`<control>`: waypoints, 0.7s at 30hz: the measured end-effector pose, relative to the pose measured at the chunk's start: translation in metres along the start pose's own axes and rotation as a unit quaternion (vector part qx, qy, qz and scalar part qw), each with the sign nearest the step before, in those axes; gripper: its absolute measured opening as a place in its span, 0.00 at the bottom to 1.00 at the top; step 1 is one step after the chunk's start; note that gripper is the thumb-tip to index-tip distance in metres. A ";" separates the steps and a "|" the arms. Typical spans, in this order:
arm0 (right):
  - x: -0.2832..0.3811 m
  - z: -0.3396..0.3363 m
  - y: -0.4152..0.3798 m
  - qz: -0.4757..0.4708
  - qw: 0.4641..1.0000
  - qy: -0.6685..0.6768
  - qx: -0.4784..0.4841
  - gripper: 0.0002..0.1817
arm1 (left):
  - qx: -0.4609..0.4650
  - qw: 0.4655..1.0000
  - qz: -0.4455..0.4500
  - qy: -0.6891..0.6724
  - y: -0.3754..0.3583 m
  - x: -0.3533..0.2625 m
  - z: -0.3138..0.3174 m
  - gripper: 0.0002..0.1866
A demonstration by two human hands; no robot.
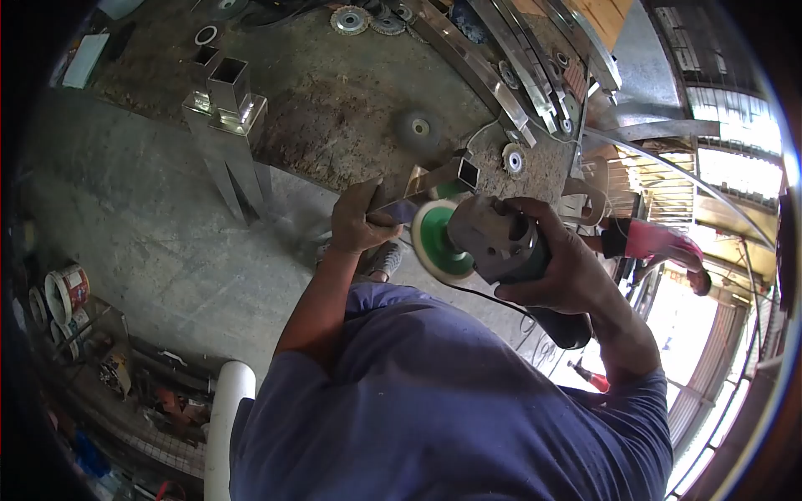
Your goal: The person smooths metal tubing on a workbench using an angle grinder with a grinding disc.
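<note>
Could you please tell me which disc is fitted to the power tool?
The green, pale-rimmed disc on the grinder in the right hand; the others lie on the bench.

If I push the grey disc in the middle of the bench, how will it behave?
The grey disc appears to lie flat, so it would probably slide rather than roll. The bench looks rough and dirty, which may make it drag a little.

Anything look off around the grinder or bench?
A dark cord passes close to the pad of the grinder, where it might snag. The bench is blotched brown near its front edge, perhaps worn or dirty, and loose discs lie scattered on it.
</note>
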State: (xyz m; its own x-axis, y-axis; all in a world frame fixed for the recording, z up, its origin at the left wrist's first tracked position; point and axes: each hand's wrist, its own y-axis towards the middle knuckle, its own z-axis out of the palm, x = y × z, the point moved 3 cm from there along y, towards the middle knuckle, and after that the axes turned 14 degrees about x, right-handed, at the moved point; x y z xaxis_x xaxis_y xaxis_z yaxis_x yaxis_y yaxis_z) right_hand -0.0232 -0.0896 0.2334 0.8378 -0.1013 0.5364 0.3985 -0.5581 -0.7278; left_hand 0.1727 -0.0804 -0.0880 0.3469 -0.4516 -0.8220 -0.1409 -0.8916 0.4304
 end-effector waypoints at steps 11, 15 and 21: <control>0.026 0.008 0.028 -0.071 0.996 -0.046 -0.012 0.56 | -0.006 0.999 0.022 0.030 -0.004 0.011 0.008 0.51; 0.016 0.005 0.015 -0.048 0.996 -0.075 0.001 0.56 | 0.011 1.000 0.025 0.011 -0.001 0.005 -0.002 0.52; 0.017 0.009 0.021 -0.044 0.997 -0.056 -0.003 0.61 | 0.009 0.999 0.032 0.011 -0.001 0.005 0.001 0.55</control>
State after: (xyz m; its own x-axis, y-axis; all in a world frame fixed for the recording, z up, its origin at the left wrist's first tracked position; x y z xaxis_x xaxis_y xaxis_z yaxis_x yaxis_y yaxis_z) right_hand 0.0025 -0.0951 0.2234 0.8366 0.0397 0.5464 0.4696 -0.5658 -0.6778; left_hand 0.1739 -0.0817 -0.0932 0.3562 -0.5065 -0.7852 -0.1798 -0.8618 0.4743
